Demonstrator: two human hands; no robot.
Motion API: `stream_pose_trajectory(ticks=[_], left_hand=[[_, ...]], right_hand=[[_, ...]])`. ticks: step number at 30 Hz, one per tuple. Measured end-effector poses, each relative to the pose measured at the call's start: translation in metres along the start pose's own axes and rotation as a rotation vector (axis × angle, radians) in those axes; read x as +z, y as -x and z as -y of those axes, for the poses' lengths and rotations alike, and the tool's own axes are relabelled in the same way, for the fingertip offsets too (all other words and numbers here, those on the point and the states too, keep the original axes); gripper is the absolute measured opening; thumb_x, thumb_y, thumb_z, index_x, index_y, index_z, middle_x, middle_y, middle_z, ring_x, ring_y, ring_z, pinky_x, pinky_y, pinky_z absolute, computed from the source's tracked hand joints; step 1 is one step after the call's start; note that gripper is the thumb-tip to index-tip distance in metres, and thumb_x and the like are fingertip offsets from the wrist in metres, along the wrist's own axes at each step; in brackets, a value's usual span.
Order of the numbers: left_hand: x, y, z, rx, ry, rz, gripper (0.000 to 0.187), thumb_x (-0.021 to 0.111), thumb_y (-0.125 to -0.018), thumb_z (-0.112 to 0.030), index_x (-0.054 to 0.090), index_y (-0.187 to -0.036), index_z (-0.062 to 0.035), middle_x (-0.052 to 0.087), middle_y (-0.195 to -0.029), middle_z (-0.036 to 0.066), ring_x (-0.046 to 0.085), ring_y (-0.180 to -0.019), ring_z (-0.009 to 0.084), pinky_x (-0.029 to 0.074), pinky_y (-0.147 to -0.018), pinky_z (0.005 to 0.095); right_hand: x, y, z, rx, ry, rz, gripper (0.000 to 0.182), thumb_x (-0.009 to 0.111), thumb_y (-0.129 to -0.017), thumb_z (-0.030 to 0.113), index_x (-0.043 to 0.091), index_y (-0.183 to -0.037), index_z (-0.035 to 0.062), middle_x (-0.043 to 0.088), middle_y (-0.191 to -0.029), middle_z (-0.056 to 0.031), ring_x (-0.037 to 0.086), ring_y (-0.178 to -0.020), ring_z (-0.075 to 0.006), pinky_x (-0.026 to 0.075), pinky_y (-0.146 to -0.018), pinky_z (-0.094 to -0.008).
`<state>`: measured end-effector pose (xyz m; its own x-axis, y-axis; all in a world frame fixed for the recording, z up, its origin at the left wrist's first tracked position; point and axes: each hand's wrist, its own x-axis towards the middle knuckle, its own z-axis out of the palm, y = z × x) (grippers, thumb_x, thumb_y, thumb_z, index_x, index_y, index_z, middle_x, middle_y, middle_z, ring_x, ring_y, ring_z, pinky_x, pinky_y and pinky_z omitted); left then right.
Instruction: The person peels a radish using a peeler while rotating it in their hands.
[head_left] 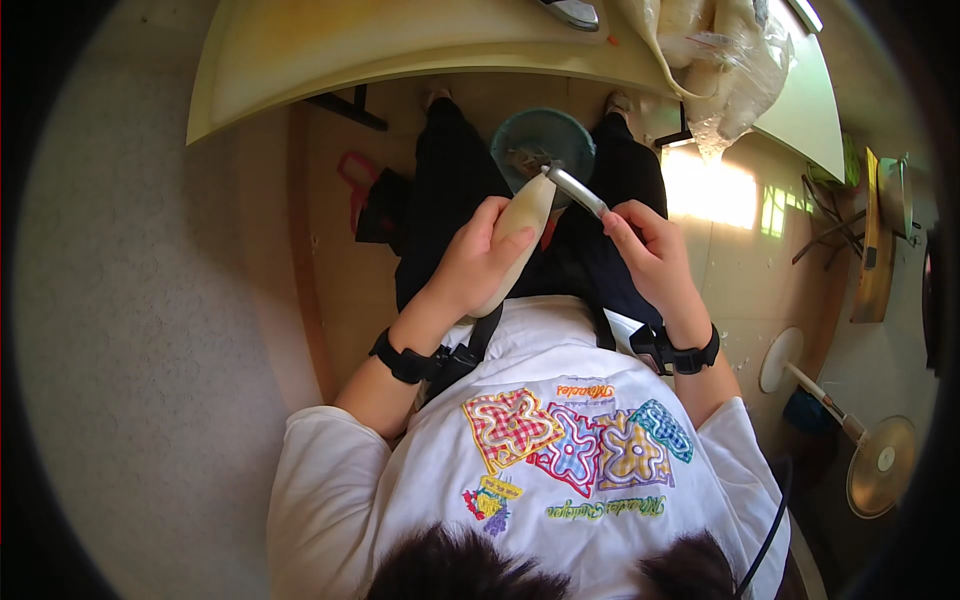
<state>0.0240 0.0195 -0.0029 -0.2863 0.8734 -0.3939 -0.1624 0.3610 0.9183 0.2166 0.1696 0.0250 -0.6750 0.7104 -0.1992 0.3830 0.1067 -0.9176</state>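
Observation:
My left hand (483,256) is wrapped round a long, pale white radish (523,215), with its narrow end pointing away from me. In my right hand (649,255) is a silver peeler (578,192), gripped by the end of its handle. The peeler's head is right at the radish's far tip. Below both hands, between my legs, a blue-green bucket (540,118) stands on the floor with peelings (528,158) in it.
A pale table (400,55) spans the far side. On it lie a clear plastic bag (755,75) of white radishes and a shiny metal object (573,13). A fan (882,466) stands at right, a wall (150,330) at left.

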Motion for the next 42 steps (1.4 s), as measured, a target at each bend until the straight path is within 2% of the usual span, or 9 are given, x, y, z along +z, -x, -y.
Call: stream_pose_trajectory(ticks=[4,10,15,25,35,42], left_hand=[[0.0,0.0,0.001,-0.005,0.005,0.01,0.038,0.063,-0.096,-0.028,0.053,-0.121,-0.0005,0.065,-0.106,0.011,0.062,-0.095,0.0157,0.051,-0.083,0.0312],[0.002,0.002,-0.003,0.052,-0.098,-0.016,0.04,0.064,-0.095,-0.027,0.052,-0.123,-0.0006,0.065,-0.107,0.013,0.063,-0.099,0.0186,0.05,-0.087,0.033],[0.002,0.001,-0.001,0.069,-0.088,-0.01,0.042,0.069,-0.093,-0.029,0.052,-0.122,-0.0026,0.066,-0.107,0.012,0.065,-0.098,0.0206,0.051,-0.086,0.0336],[0.003,0.002,-0.001,0.091,-0.079,-0.004,0.043,0.068,-0.094,-0.029,0.05,-0.124,-0.0032,0.064,-0.108,0.013,0.064,-0.097,0.0206,0.051,-0.085,0.0337],[0.001,0.003,0.001,0.123,-0.07,0.031,0.04,0.066,-0.095,-0.028,0.052,-0.122,-0.0023,0.065,-0.107,0.012,0.063,-0.096,0.0189,0.051,-0.085,0.0329],[0.0,0.005,-0.003,0.088,-0.071,0.052,0.04,0.066,-0.094,-0.029,0.053,-0.121,-0.0022,0.066,-0.105,0.012,0.064,-0.095,0.0179,0.051,-0.084,0.0324]], right_hand=[[0.0,0.004,0.019,-0.007,0.117,0.094,0.025,0.068,-0.096,0.024,0.066,-0.088,0.0009,0.044,-0.055,-0.0037,0.037,-0.051,-0.0086,0.03,-0.049,-0.0282],[0.006,0.004,0.024,-0.006,0.168,0.138,0.022,0.07,-0.094,0.024,0.07,-0.09,0.0032,0.046,-0.054,-0.0052,0.038,-0.048,-0.0124,0.031,-0.047,-0.0302],[0.006,0.003,0.025,-0.035,0.203,0.143,0.022,0.071,-0.093,0.025,0.07,-0.091,0.0034,0.049,-0.054,-0.0073,0.042,-0.047,-0.0155,0.034,-0.048,-0.0312],[0.007,0.004,0.023,-0.061,0.237,0.147,0.024,0.072,-0.092,0.026,0.068,-0.09,0.0026,0.052,-0.057,-0.0102,0.047,-0.048,-0.0205,0.038,-0.048,-0.0327],[0.007,0.002,0.02,-0.08,0.22,0.097,0.022,0.072,-0.093,0.025,0.07,-0.09,0.0035,0.053,-0.057,-0.0103,0.047,-0.048,-0.0188,0.037,-0.048,-0.0315],[0.004,-0.002,0.014,-0.036,0.198,0.049,0.023,0.071,-0.093,0.024,0.068,-0.088,0.0015,0.047,-0.055,-0.008,0.039,-0.048,-0.0142,0.033,-0.047,-0.0306]])
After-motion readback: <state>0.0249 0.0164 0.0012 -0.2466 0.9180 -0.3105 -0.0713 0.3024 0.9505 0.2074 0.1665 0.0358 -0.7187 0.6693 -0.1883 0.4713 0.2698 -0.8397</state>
